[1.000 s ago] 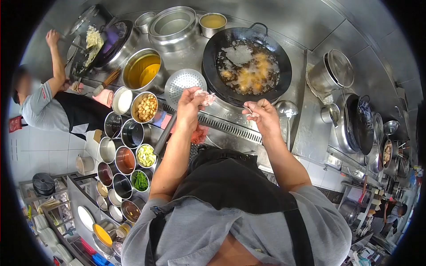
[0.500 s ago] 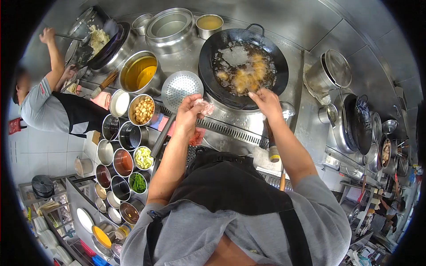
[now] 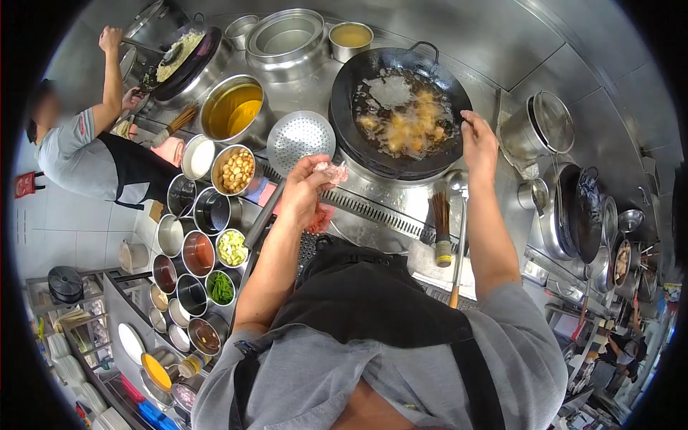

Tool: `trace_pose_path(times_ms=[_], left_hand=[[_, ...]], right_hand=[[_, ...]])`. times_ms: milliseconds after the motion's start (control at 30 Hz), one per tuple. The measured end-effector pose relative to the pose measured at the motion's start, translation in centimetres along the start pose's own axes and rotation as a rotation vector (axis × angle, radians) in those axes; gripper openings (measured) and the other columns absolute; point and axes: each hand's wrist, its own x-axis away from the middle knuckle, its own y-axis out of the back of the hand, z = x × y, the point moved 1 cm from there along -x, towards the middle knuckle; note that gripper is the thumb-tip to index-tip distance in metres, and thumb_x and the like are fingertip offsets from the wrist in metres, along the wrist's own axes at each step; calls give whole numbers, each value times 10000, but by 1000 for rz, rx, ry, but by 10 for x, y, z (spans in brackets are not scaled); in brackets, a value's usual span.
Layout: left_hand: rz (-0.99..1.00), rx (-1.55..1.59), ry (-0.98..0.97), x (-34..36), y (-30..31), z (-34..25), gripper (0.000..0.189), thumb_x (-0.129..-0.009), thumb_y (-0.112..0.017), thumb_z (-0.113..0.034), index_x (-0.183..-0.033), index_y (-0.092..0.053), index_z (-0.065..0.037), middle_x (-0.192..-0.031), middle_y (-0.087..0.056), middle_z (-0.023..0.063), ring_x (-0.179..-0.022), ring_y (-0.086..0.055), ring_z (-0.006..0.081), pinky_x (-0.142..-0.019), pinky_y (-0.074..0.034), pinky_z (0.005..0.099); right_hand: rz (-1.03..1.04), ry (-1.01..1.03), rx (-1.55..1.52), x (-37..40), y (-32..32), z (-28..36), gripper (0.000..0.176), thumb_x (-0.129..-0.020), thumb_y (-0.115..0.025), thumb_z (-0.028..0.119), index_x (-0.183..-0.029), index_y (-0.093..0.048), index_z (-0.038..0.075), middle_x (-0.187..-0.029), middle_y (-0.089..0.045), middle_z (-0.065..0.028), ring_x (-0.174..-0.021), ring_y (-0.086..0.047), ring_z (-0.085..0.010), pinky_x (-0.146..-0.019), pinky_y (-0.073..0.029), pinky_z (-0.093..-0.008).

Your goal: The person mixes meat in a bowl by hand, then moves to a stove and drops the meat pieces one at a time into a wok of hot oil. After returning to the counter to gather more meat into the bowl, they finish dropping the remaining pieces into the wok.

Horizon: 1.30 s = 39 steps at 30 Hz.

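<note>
Far to the left of the left hand, a co-worker (image 3: 79, 154) in a grey shirt and black apron stands at a dark wok (image 3: 208, 64) of pale food (image 3: 183, 56), one arm raised on a long handle. Closer in, still left of the left hand, is a cluster of metal pots: one has chopped green vegetable (image 3: 220, 287), one pale green pieces (image 3: 232, 247), one small brownish round pieces (image 3: 238, 172). Past these, up and left of the hand, a larger pot (image 3: 254, 132) holds orange-yellow liquid.

The left hand (image 3: 304, 190) is nearly closed, thumb and fingers pinching a small clump of pale pink raw meat (image 3: 332, 172). A perforated skimmer (image 3: 301, 140) lies just beyond that hand, its handle running down along the hand's left side.

Ahead of and between the hands sits a large black wok (image 3: 344, 122), with golden pieces (image 3: 416, 129) frying in bubbling oil. Nearer the body, between the forearms, are a bamboo brush (image 3: 441, 222) and, to its right, an upright-lying ladle (image 3: 456, 179).

The right hand (image 3: 480, 143) is partly closed at the wok's right rim, fingertips near the edge; whether it grips anything cannot be told. Right of it, a mesh strainer (image 3: 554, 118) rests on a tall pot (image 3: 517, 132).
</note>
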Motion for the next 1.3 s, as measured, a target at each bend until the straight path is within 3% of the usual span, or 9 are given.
trace_pose_path(times_ms=[133, 333, 467, 567, 867, 933, 1000, 1167, 1300], left_hand=[[95, 7, -22, -3, -11, -4, 383, -762, -536, 62, -1142, -518, 14, -972, -612, 91, -898, -611, 177, -774, -486, 285], [303, 9, -26, -3, -40, 7, 360, -740, -572, 123, -1080, -544, 10, -1008, -607, 88, -930, -597, 168, -801, -495, 291], [260, -149, -52, -2, -45, 8, 287, -773, -612, 84, -1044, -559, 8, -958, -640, 70, -867, -604, 134, -775, -475, 252], [225, -274, -65, -2, -44, 7, 256, -801, -619, 55, -1045, -568, -3, -939, -656, 60, -832, -605, 121, -737, -474, 254], [159, -112, -145, -3, -39, 4, 249, -812, -608, 83, -1040, -563, -7, -908, -658, 49, -774, -599, 99, -653, -463, 227], [126, -85, -171, -6, -35, 1, 252, -814, -602, 94, -1039, -561, -11, -906, -655, 43, -768, -594, 96, -637, -464, 225], [115, -116, -200, -9, -23, -9, 253, -819, -612, 77, -1049, -559, -13, -914, -652, 44, -786, -597, 94, -646, -462, 227], [212, -198, -136, -5, -26, -15, 218, -851, -628, -22, -1057, -559, -27, -945, -645, 39, -837, -605, 105, -682, -451, 242], [177, 12, 67, 1, -30, -9, 188, -867, -615, -60, -1046, -560, -48, -948, -632, 35, -854, -612, 124, -695, -446, 255]], right_hand=[[142, -100, -391, 51, -4, 41, 210, -875, -631, 160, -1062, -678, 76, -1070, -674, -89, -988, -632, -190, -856, -484, -325], [548, -329, -922, 116, -46, 96, 480, -807, -729, 191, -1229, -569, 27, -1106, -632, -106, -945, -620, -159, -821, -494, -270], [547, -216, -698, 112, -43, 92, 430, -788, -738, 150, -1146, -583, -32, -1027, -643, -92, -846, -619, -127, -733, -499, -266], [581, -264, -806, 115, -45, 92, 386, -797, -727, 136, -1114, -586, -32, -958, -652, -82, -803, -605, -102, -700, -493, -254], [575, -321, -763, 114, -47, 100, 213, -847, -647, 83, -1025, -593, -20, -781, -631, -15, -606, -543, -59, -536, -435, -215], [587, -536, -978, 112, -43, 100, 158, -856, -625, 65, -992, -603, -12, -754, -621, -12, -562, -501, -44, -500, -395, -194], [575, -532, -979, 107, -37, 97, 143, -861, -621, 74, -979, -607, -6, -746, -623, -22, -544, -492, -42, -478, -384, -194], [527, -586, -1145, 109, -40, 90, 109, -884, -625, 117, -931, -591, 25, -758, -637, -53, -546, -534, -89, -487, -410, -214], [432, -647, -1291, 111, -44, 87, 111, -880, -629, 103, -868, -528, 59, -842, -658, -93, -612, -590, -136, -515, -457, -247]])
